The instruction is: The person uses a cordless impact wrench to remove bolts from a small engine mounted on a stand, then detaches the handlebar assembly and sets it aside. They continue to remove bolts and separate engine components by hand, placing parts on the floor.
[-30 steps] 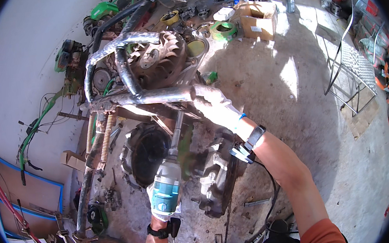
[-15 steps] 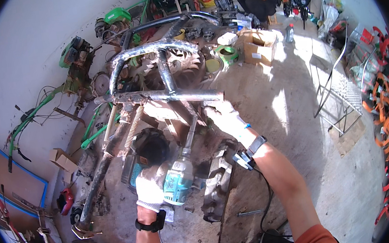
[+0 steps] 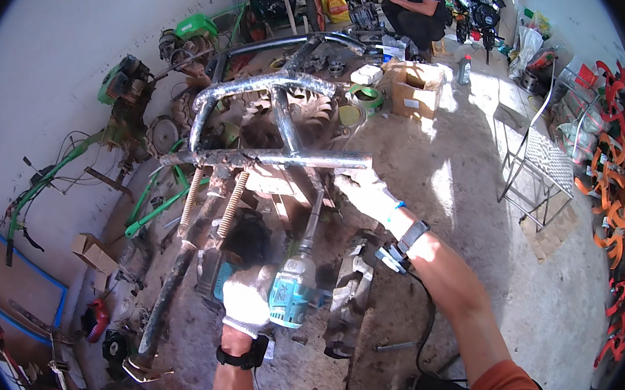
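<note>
My left hand [image 3: 249,299], in a white glove, is wrapped round the handle of a teal cordless impact wrench [image 3: 287,298]. The wrench's long socket [image 3: 314,214] points up and away, its tip against the underside of a rusty black metal frame [image 3: 285,156]. Just below the right end of the frame's crossbar, my gloved right hand [image 3: 365,192] has its fingers curled in against the metal; strong glare hides the fingertips. Two coil springs [image 3: 233,203] hang at the left of the frame. A dirty cast metal part [image 3: 348,298] lies on the floor beside the wrench.
A loose bolt [image 3: 395,346] lies near my right forearm. Beyond the frame stand an open cardboard box [image 3: 417,91] and a crouching person [image 3: 419,12]. Green-handled machines [image 3: 59,176] line the left wall. A metal stand [image 3: 535,171] and orange curved parts [image 3: 613,194] are on the right.
The view has shifted slightly, so the frame sits a little farther right and lower. Both hands keep their places on the wrench and at the frame.
</note>
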